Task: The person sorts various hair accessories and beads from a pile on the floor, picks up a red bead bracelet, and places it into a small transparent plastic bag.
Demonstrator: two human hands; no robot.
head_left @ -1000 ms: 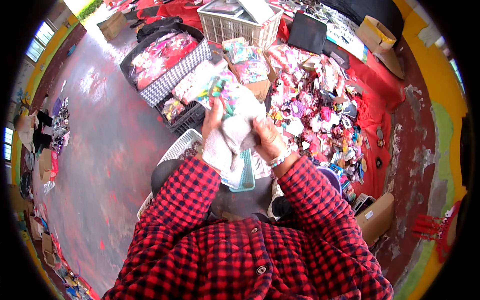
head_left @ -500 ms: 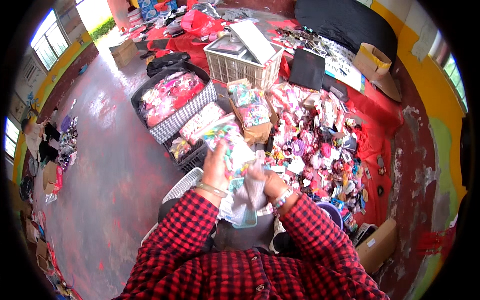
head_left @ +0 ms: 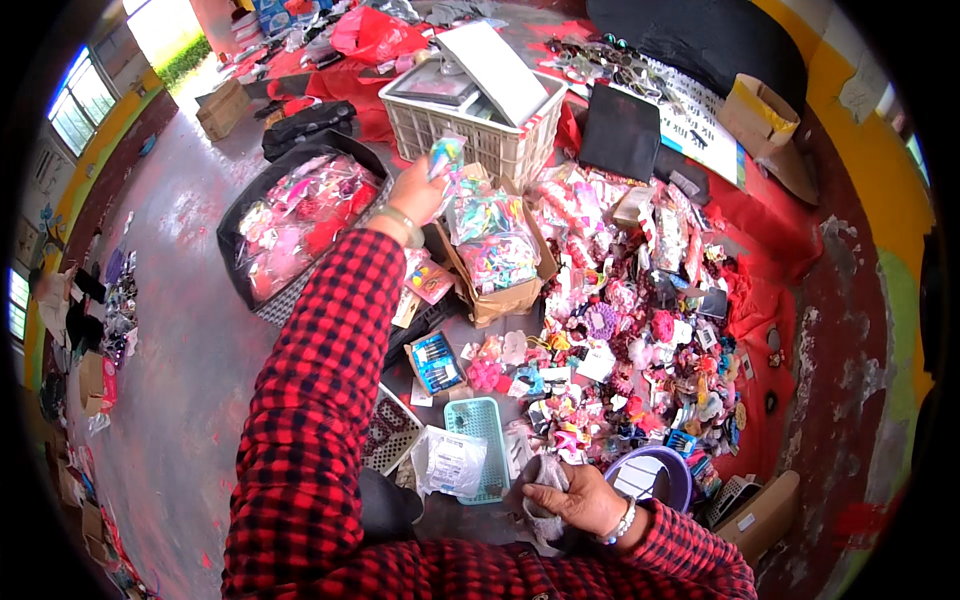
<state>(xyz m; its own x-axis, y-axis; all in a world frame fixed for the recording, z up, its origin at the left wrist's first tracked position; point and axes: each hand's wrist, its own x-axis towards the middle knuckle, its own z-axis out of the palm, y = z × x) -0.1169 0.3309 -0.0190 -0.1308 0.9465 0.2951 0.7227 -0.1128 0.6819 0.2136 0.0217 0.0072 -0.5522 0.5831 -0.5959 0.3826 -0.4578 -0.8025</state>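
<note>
My left hand reaches far forward, closed on a clear plastic bag of colourful small pieces. It is held beside a small cardboard box that contains similar clear bags. Close to my body, my right hand grips a bunched grey cloth; whether it is a glove or a sock I cannot tell. A turquoise plastic basket lies on the floor between my arms, with a white labelled packet at its left side. A purple basin stands right of my right hand.
Left of the box is a large black fabric bin of bagged items. A pale plastic crate stands behind. A wide heap of hair accessories covers red cloth on the right. A blue box of black slim items sits near the middle.
My left hand has carried the bag forward, from the middle to beside the cardboard box. My right hand has drawn back toward my body with the grey cloth, uncovering the turquoise basket.
</note>
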